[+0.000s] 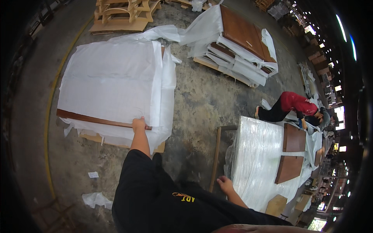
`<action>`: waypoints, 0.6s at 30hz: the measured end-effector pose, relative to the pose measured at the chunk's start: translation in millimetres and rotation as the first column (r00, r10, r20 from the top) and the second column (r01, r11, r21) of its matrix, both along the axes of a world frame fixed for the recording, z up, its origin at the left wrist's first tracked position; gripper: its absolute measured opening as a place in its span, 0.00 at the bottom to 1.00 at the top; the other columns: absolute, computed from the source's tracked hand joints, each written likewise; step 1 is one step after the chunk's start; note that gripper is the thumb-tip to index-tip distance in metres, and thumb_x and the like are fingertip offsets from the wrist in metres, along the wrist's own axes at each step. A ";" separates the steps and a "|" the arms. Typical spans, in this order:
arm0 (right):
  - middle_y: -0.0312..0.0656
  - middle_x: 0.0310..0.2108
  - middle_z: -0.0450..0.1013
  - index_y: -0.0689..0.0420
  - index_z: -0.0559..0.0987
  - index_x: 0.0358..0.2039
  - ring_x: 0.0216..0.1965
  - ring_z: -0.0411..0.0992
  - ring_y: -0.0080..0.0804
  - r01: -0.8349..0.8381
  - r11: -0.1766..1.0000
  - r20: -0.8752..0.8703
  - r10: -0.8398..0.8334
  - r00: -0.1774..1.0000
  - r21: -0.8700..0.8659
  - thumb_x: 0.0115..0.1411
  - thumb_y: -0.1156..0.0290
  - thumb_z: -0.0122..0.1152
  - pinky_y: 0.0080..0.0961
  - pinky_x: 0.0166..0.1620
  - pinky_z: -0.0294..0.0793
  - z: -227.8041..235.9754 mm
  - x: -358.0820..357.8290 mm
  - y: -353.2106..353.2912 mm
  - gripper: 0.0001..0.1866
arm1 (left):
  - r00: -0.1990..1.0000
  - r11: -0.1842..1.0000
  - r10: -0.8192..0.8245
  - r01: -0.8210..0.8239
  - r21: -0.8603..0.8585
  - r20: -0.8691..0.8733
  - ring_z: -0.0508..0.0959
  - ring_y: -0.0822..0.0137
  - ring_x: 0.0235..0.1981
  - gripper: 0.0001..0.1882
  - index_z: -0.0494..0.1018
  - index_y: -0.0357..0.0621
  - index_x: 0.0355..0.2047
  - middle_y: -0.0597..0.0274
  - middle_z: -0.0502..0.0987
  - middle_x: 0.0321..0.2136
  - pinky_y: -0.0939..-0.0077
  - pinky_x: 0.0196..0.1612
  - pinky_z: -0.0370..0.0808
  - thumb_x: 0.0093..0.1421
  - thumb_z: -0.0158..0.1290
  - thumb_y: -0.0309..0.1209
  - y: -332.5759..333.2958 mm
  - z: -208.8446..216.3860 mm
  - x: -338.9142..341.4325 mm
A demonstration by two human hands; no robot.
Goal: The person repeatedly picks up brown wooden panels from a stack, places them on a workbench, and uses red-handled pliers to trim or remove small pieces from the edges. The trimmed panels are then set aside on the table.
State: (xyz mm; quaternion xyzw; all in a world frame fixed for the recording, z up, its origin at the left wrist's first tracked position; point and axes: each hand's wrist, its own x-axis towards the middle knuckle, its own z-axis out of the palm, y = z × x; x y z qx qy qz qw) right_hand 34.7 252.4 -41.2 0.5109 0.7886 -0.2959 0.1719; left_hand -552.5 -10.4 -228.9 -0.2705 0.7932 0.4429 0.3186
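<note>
My left hand (138, 124) is closed at the near right corner of a stack draped in white foam sheet (112, 73). Its fingers pinch the sheet just above a brown wooden panel (93, 119), whose near edge shows as a long strip. Small creases run in the sheet by the fingertips. My right hand (226, 185) hangs low on the right with loosely bent fingers, and I see nothing in it. It is nearest to a table-like stack wrapped in clear film (254, 151), apart from it as far as I can tell.
Another stack of brown panels (248, 33) with foam between them stands at the far right. A person in a red top (297, 101) bends over the wrapped stack's far end. Brown boards (289, 169) lie on it. Curved wooden frames (124, 15) are piled far left; foam scrap (97, 200) lies on the floor.
</note>
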 end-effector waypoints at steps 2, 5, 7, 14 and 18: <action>0.55 0.44 0.83 0.57 0.85 0.49 0.49 0.81 0.53 0.010 0.989 -0.008 -0.011 1.000 -0.145 0.65 0.52 0.66 0.42 0.55 0.78 21.7 -53.0 -3.4 0.22 | 0.988 0.988 -0.132 0.125 0.088 0.082 0.85 0.60 0.24 0.22 0.80 0.32 0.31 0.47 0.84 0.28 0.63 0.26 0.81 0.70 0.54 0.43 -18.8 -39.7 -19.4; 0.53 0.41 0.83 0.58 0.85 0.48 0.45 0.82 0.52 0.024 0.968 0.048 -0.012 0.999 -0.250 0.66 0.51 0.65 0.42 0.52 0.79 34.1 -116.1 14.6 0.22 | 0.598 0.643 -0.710 0.336 -0.688 -0.371 0.86 0.51 0.36 0.19 0.82 0.33 0.33 0.44 0.86 0.35 0.54 0.40 0.82 0.67 0.55 0.40 -22.8 -15.3 -75.6; 0.52 0.39 0.84 0.58 0.85 0.47 0.41 0.82 0.52 -0.155 0.963 0.025 0.164 0.986 -0.221 0.67 0.49 0.64 0.43 0.49 0.79 28.0 -157.9 28.2 0.23 | 0.650 0.948 -0.253 0.019 -0.318 -0.716 0.83 0.44 0.40 0.17 0.83 0.34 0.34 0.43 0.84 0.35 0.47 0.44 0.78 0.65 0.57 0.39 32.7 88.1 -142.9; 0.46 0.29 0.79 0.62 0.83 0.41 0.31 0.78 0.37 -0.436 0.900 -0.502 0.370 0.782 -0.016 0.70 0.59 0.61 0.35 0.37 0.75 -37.1 -420.6 6.6 0.16 | 0.342 0.583 -0.094 0.780 0.227 -0.935 0.82 0.59 0.40 0.14 0.81 0.38 0.41 0.54 0.84 0.39 0.66 0.47 0.78 0.67 0.61 0.38 182.0 460.2 -160.6; 0.58 0.42 0.81 0.64 0.82 0.48 0.44 0.79 0.55 -0.533 0.830 -0.820 0.416 0.392 0.165 0.65 0.65 0.64 0.43 0.48 0.77 -55.7 -575.3 -41.9 0.17 | 0.374 0.843 0.103 0.460 0.280 -0.922 0.83 0.63 0.38 0.08 0.81 0.35 0.44 0.56 0.83 0.36 0.70 0.45 0.79 0.67 0.61 0.26 100.1 349.5 -62.0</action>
